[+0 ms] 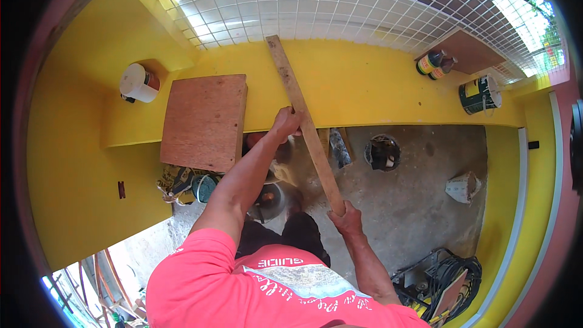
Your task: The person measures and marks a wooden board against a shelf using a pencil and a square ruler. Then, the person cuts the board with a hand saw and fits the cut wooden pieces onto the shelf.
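A long, narrow wooden plank (311,136) slants across the middle, its far end resting on or hovering just over the yellow counter near the wire mesh; I cannot tell which. My left hand (286,123) is closed round the plank's left edge, about halfway along, by the counter's front edge. Lower down and to the right, my right hand (347,218) grips the plank's near end. Left of the plank, a reddish-brown wooden box or panel (204,123) lies on the counter (355,85) and juts over its front edge.
White bucket (139,82) at the counter's left; two dark bottles (430,62) and a green paint can (480,95) at its right. White mesh (340,0) closes the back. On the floor are a round black container (382,152), a pale bucket (463,187) and coiled black cable (452,282).
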Demonstrator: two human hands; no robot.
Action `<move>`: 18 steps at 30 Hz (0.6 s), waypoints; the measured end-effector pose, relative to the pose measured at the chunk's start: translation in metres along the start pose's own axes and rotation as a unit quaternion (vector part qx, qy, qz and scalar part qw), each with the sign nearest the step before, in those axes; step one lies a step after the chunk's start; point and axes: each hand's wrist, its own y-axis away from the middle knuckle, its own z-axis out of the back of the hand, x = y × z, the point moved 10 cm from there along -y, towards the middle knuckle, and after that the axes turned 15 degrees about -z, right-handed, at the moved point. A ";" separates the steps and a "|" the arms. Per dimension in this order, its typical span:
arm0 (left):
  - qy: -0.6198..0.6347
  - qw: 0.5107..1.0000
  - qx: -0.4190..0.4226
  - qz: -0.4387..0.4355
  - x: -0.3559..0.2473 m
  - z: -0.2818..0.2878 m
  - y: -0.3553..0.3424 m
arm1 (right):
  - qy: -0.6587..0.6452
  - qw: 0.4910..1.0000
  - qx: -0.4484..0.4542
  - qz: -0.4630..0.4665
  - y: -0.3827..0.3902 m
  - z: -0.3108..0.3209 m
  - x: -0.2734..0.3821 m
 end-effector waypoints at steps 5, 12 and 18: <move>-0.294 0.951 0.090 -0.009 -0.069 0.005 0.035 | -0.032 0.999 0.004 -0.039 0.007 -0.026 0.008; -0.222 0.954 0.201 0.010 -0.027 0.066 0.191 | -0.009 0.999 -0.023 -0.045 -0.018 -0.059 0.038; -0.276 0.930 0.210 0.123 0.044 0.166 0.299 | 0.097 0.994 -0.051 0.006 -0.038 -0.052 0.074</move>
